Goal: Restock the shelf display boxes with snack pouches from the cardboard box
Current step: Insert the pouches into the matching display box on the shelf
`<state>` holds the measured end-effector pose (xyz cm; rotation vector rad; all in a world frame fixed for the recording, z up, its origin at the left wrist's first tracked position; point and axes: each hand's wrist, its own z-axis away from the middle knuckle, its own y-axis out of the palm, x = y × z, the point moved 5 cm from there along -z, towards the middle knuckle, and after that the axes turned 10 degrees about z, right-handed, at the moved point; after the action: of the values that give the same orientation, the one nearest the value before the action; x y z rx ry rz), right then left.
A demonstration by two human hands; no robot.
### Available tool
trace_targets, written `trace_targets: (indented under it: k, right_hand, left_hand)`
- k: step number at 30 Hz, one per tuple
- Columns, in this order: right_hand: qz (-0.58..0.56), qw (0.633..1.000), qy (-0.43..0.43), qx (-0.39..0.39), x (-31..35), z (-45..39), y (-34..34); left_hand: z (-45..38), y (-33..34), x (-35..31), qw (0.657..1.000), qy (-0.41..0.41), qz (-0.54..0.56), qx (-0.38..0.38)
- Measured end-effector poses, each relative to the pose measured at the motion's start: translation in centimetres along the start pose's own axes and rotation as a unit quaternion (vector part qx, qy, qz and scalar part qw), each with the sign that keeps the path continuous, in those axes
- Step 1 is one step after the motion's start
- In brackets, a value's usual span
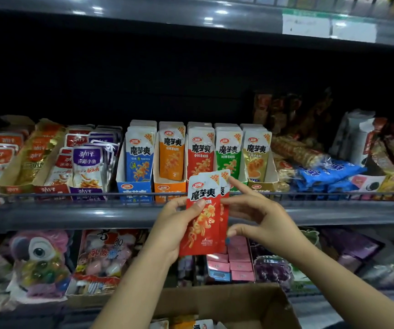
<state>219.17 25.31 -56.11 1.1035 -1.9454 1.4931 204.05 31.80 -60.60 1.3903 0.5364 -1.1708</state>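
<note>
Two red snack pouches (pixel 204 214) sit fanned in the left hand (pixel 179 224), thumb pressed across the front one, held upright and facing out, probably to match the row. The right hand (pixel 253 217) hovers at their 3 o'clock edge, fingers loosely spread, forefinger touching the rear pouch's top corner, gripping nothing. Directly at 12 o'clock stands the red display box (pixel 199 151), wedged between orange and green boxes; only its top is free. A shelf rail (pixel 72 195) crosses low. The cardboard box (pixel 238 302) waits at 6 o'clock.
</note>
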Motion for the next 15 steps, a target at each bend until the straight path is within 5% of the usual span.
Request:
trace_targets:
  k: [15]
  right_hand:
    - [-0.046,0.994,0.089,-0.034,-1.4,-2.3,1.5]
  left_hand:
    - [1.0,2.0,-0.4,0.981,0.134,-0.140,0.000]
